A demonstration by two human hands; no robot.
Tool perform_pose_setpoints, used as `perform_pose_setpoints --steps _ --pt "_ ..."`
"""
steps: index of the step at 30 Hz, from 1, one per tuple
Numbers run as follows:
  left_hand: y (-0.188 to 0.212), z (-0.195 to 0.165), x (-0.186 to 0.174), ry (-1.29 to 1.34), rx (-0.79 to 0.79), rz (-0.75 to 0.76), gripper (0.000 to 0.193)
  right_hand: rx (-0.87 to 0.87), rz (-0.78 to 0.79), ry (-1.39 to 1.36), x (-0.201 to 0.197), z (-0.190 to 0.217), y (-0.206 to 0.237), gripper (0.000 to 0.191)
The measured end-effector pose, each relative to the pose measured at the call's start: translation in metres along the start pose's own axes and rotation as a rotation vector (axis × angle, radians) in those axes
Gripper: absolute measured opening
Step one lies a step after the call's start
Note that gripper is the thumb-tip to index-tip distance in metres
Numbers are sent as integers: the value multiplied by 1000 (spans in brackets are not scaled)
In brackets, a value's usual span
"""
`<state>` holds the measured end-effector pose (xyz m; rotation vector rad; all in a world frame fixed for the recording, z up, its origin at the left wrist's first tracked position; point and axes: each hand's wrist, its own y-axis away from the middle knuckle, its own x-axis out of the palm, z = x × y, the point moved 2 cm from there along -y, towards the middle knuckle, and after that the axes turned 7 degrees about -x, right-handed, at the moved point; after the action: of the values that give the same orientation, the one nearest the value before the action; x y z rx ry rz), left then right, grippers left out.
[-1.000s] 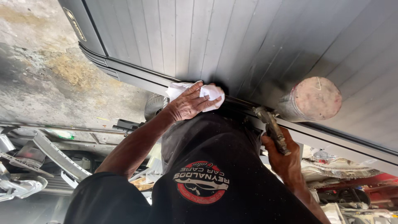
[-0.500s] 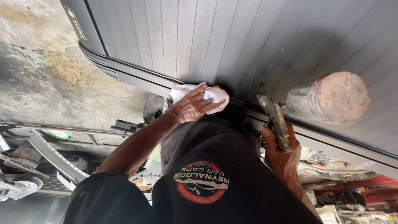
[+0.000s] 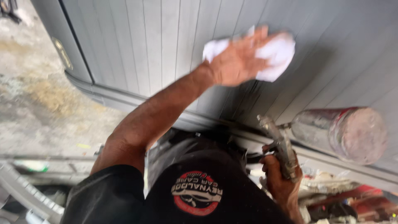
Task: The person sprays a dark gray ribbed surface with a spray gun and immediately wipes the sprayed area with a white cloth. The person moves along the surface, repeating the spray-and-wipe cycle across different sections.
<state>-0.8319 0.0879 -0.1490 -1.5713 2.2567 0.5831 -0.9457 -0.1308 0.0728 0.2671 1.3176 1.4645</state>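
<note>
My left hand (image 3: 238, 62) is stretched out and pressed flat on a white cloth (image 3: 277, 52), holding it against a grey ribbed panel (image 3: 145, 41); hand and cloth are motion-blurred. My right hand (image 3: 280, 182), low at the right, grips the handle of a metal spray gun (image 3: 280, 145). The gun's paint-stained metal cup (image 3: 340, 132) sticks out to the right, close to the panel's lower edge. My black shirt with a round red emblem (image 3: 197, 193) fills the bottom middle.
Stained concrete floor (image 3: 33, 91) lies to the left of the panel. A dark frame strip (image 3: 62, 49) runs down the panel's left edge. Grey curved car parts (image 3: 25, 195) lie at the bottom left, and red and white clutter (image 3: 356, 199) at the bottom right.
My left hand has slid the cloth up and to the right, away from the panel's lower edge onto its ribbed face. The right hand still holds the spray gun.
</note>
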Motion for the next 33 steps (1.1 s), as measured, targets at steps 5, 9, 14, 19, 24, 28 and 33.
perform_pose_setpoints --steps 5,9,14,19,24,28,33 --pt "-114 48 -57 -298 -129 -185 34 -199 6 49 -2 -4 -10 26" --pt "-77 35 -15 -465 69 -417 49 -242 14 -55 -1 -10 -10 27" --pt "107 -40 69 -247 273 31 47 -182 34 75 -4 -9 -2 28" --pt "139 -21 95 -190 388 106 41 -85 55 75 -12 -12 -1 30" --pt "-56 57 6 -389 326 -423 34 -51 30 -28 -21 -25 -16 33" --pt "-143 56 -44 -411 104 -487 45 -246 -7 -49 -34 -24 -25 34" --pt "-39 -41 28 -404 161 -14 53 -274 -92 -118 -51 -25 -29 28"
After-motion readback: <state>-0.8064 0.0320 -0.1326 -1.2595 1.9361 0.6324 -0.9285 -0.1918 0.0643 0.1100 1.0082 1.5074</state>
